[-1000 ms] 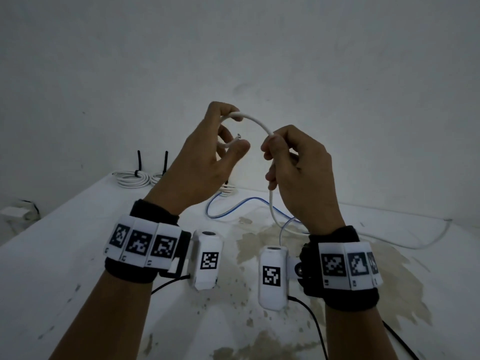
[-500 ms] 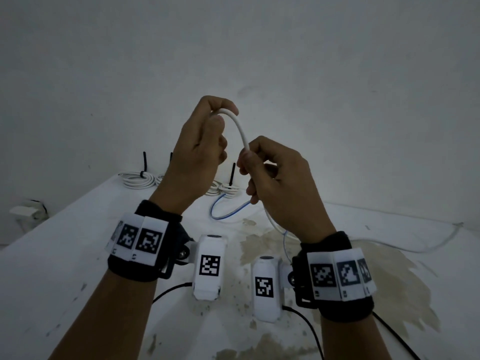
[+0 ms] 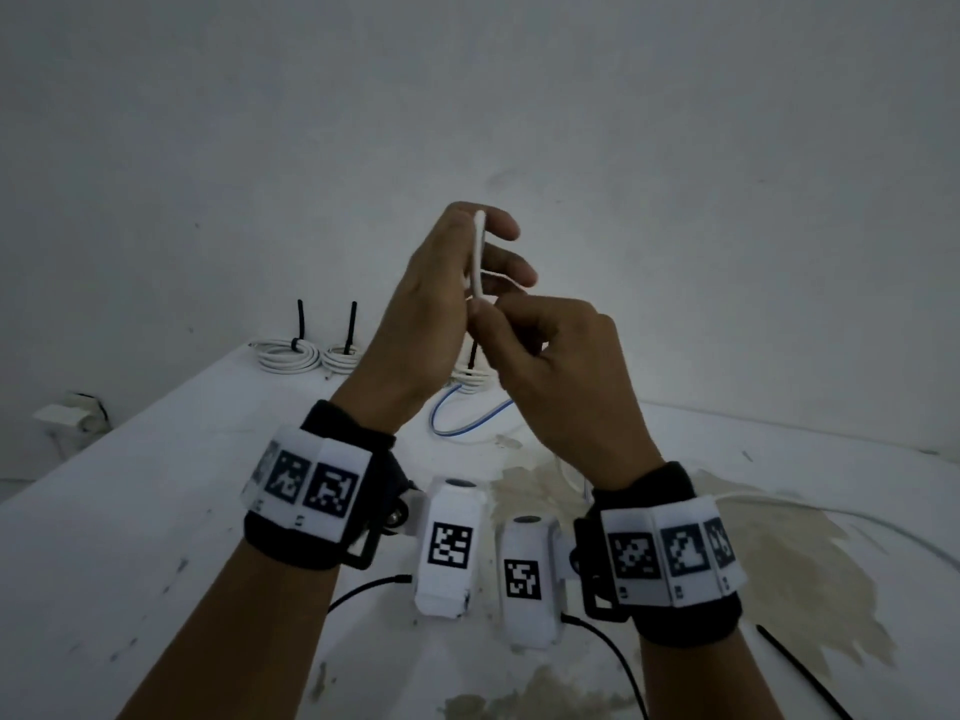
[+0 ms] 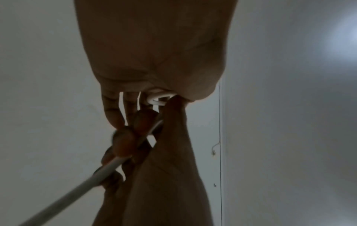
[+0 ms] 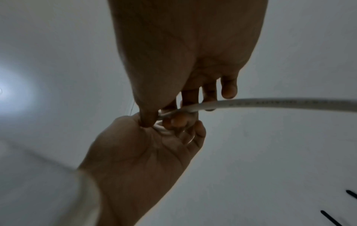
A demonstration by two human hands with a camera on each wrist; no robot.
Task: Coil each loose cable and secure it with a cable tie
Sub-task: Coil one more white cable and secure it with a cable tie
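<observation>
A white cable (image 3: 478,257) stands as a narrow upright loop in my raised left hand (image 3: 452,283), which holds it against the palm with the fingers partly stretched out. Just below, my right hand (image 3: 498,324) pinches the same cable between thumb and fingertips, touching the left hand. In the left wrist view the cable loop (image 4: 156,99) sits at the base of the fingers. In the right wrist view the cable (image 5: 270,104) runs off to the right past the right fingers (image 5: 181,120). Its free length (image 3: 779,506) lies across the table (image 3: 156,511).
Three coiled white cables (image 3: 285,353) (image 3: 340,356) (image 3: 472,379) with upright black ties lie at the table's back edge. A loose blue and white cable (image 3: 452,423) curves behind my hands. A black tie (image 3: 800,672) lies front right, and brown stains (image 3: 779,563) mark the table.
My hands have come together and risen. The wide arc of cable between them has closed into a narrow upright loop, and my left fingers have stretched out.
</observation>
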